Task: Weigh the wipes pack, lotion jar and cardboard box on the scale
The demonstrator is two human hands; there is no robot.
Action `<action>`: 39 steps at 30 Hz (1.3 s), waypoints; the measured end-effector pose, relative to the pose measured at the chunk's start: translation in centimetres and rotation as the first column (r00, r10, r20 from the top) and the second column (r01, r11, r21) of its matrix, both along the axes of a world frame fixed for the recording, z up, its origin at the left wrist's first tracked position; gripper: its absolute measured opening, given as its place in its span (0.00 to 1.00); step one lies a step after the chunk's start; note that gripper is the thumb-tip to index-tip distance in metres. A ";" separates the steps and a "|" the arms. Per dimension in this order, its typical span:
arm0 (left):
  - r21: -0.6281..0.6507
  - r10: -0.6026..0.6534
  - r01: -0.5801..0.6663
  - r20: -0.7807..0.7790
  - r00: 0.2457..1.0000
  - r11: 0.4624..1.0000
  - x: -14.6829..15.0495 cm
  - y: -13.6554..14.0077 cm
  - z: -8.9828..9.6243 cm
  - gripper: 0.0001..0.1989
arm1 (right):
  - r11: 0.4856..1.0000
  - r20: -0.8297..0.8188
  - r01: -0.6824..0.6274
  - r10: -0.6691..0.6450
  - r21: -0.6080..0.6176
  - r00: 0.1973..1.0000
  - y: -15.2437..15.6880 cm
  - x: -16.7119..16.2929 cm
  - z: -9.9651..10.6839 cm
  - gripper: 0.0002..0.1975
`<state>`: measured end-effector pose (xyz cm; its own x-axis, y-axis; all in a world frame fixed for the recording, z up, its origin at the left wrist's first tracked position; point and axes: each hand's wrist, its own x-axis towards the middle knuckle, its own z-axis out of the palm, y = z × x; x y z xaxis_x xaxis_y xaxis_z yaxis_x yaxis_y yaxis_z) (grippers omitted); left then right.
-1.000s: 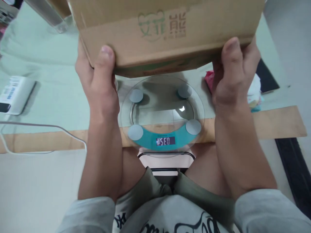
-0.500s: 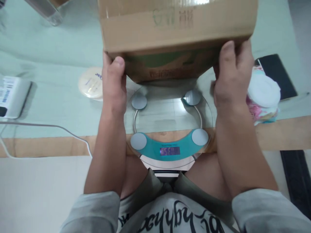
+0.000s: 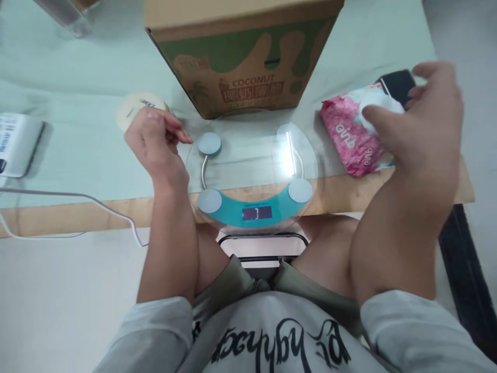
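Overlapping tub (image 3: 130,106): left hand (image 3: 155,142) | right hand (image 3: 423,124): packet (image 3: 345,135) contact unclear | carton (image 3: 240,65): cropped

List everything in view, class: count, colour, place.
scale: 1, clear/turquoise, centre
box: 1, brown/green, beyond scale
pack: 1, pink/white, right
small object: 1, black, beyond pack
container: 1, cream, left of scale
device: 1, white, left edge
cable: 1+, whitish, left
cylinder: 1, grey, top left
cut-off item: 1, brown, top left
cloth: 1, pale green, upper half
wooden strip: 1, tan, under scale
floor: 1, pale, lower left
long object: 1, black, lower right
rimmed object: 1, pale/black, lower middle
shirt: 1, grey, bottom
shorts: 1, olive, lower middle
thighs: 2, bare, lower middle
forearms: 2, bare, either side
left hand: 1, bare, left
right hand: 1, bare, by pack
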<state>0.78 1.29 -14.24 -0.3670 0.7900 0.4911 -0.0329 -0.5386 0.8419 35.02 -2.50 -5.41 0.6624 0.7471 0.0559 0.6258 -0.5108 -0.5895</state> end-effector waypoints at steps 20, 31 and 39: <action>-0.001 0.034 -0.034 -0.019 0.999 0.999 -0.5 -0.8 0.7 0.27 | 0.349 0.204 -0.887 0.885 0.301 0.418 -3.1 -5.6 0.5 0.37; 0.041 -0.165 0.192 -0.360 0.918 0.980 -0.9 -1.2 -0.1 0.26 | 0.187 0.232 -0.956 0.943 0.225 0.239 -0.8 -5.5 -3.0 0.27; -0.150 -0.285 0.251 -0.673 0.682 0.956 0.5 -2.4 1.1 0.18 | 0.374 0.025 -0.872 0.915 0.315 0.402 -0.3 -6.6 -4.9 0.16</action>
